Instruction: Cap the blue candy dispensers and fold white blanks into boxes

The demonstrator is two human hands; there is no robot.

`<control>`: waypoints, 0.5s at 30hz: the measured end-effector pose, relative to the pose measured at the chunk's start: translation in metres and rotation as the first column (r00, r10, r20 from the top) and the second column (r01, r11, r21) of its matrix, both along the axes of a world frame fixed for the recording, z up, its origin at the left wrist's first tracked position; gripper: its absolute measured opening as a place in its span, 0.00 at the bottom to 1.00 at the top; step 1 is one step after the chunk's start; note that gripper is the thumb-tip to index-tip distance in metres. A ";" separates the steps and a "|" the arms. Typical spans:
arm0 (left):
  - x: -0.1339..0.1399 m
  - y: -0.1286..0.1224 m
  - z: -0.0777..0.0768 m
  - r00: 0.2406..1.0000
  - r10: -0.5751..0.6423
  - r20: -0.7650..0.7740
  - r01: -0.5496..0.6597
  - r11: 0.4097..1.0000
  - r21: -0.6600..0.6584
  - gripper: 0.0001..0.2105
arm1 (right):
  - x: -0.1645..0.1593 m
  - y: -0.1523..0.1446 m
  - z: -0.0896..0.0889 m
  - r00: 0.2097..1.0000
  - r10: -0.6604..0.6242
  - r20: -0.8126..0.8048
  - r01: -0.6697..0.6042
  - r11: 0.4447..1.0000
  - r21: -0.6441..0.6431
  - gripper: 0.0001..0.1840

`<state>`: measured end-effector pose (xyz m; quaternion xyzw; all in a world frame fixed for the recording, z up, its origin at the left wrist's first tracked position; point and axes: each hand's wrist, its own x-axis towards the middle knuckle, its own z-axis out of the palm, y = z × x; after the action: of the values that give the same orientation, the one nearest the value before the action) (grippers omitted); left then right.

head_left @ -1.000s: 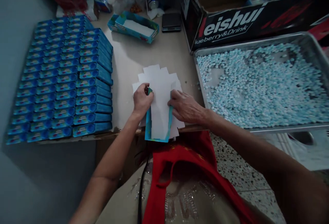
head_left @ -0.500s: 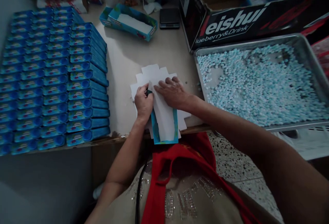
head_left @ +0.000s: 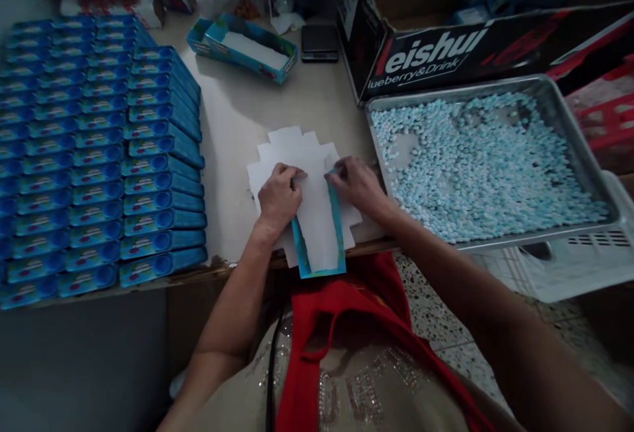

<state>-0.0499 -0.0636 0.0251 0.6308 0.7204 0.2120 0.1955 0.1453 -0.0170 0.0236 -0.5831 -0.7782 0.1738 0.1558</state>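
A flat white cardboard box blank (head_left: 316,220) with raised blue side strips lies in front of me, its near end reaching past the table edge. Beneath it spreads a stack of white cut-out cardboard blanks (head_left: 284,146) with notched edges. My left hand (head_left: 281,197) is closed, its fingers pinching the left edge of the blue-edged blank near its far end. On the opposite side my right hand (head_left: 360,186) pinches the right blue strip between thumb and fingers. The far corners of the blank are partly hidden by my fingers.
Rows of stacked blue boxes (head_left: 163,184) fill the left side. Folded blue cardboard trays (head_left: 247,49) and a small black device (head_left: 319,43) lie farther back. At right, a metal tray (head_left: 559,98) holds many small pale-blue pieces, before a large black carton (head_left: 440,55).
My right hand has moved from the middle of the blank to its right edge and now pinches there. My left hand stays at the left edge. The view has shifted slightly.
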 end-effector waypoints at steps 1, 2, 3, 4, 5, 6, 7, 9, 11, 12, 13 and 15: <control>0.001 0.000 0.001 1.000 -0.017 -0.017 0.017 1.000 -0.014 0.18 | 0.001 -0.003 -0.004 0.999 -0.007 -0.039 0.004 0.997 -0.072 0.19; 0.002 0.001 0.002 0.999 -0.035 -0.031 0.034 0.999 -0.024 0.19 | 0.001 -0.005 -0.007 0.997 -0.016 -0.077 0.006 0.992 -0.123 0.19; 0.003 0.001 0.003 0.998 -0.050 -0.043 0.048 0.998 -0.029 0.19 | -0.001 -0.008 -0.009 0.994 -0.034 -0.106 0.018 0.989 -0.148 0.19; 0.004 0.001 0.004 0.997 -0.062 -0.055 0.060 0.998 -0.029 0.20 | -0.003 -0.011 -0.010 0.991 -0.063 -0.121 0.044 0.987 -0.151 0.21; 0.005 0.001 0.004 0.995 -0.072 -0.067 0.070 0.997 -0.026 0.20 | -0.006 -0.014 -0.010 0.988 -0.095 -0.123 0.078 0.987 -0.140 0.22; 0.007 0.001 0.004 0.994 -0.078 -0.079 0.077 0.997 -0.022 0.20 | -0.010 -0.018 -0.009 0.986 -0.125 -0.111 0.111 0.986 -0.123 0.23; 0.008 0.001 0.004 0.993 -0.082 -0.090 0.081 0.997 -0.020 0.20 | -0.014 -0.021 -0.007 0.987 -0.140 -0.083 0.132 0.986 -0.103 0.24; 0.010 -0.001 0.003 0.991 -0.081 -0.107 0.079 0.997 -0.023 0.20 | -0.023 -0.027 -0.001 0.993 -0.115 0.034 0.117 0.991 -0.060 0.23; 0.011 -0.001 0.002 0.991 -0.087 -0.102 0.085 0.996 -0.022 0.20 | -0.034 -0.031 0.005 0.979 -0.032 0.201 0.040 0.999 -0.035 0.20; 0.010 -0.001 0.001 0.991 -0.099 -0.093 0.097 0.995 -0.019 0.22 | -0.039 -0.032 0.008 0.962 0.013 0.272 -0.006 1.000 -0.028 0.19; 0.009 0.000 0.000 0.990 -0.115 -0.082 0.114 0.993 -0.017 0.24 | -0.044 -0.032 0.010 0.946 0.051 0.321 -0.049 0.999 -0.015 0.19; 0.006 0.002 0.000 0.985 -0.160 -0.070 0.159 0.987 -0.022 0.27 | -0.049 -0.033 0.012 0.932 0.094 0.351 -0.108 0.994 0.022 0.19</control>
<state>-0.0437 -0.0619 0.0253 0.6919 0.6759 0.1671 0.1910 0.0958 -0.0502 0.0354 -0.5605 -0.8258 0.0595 0.0180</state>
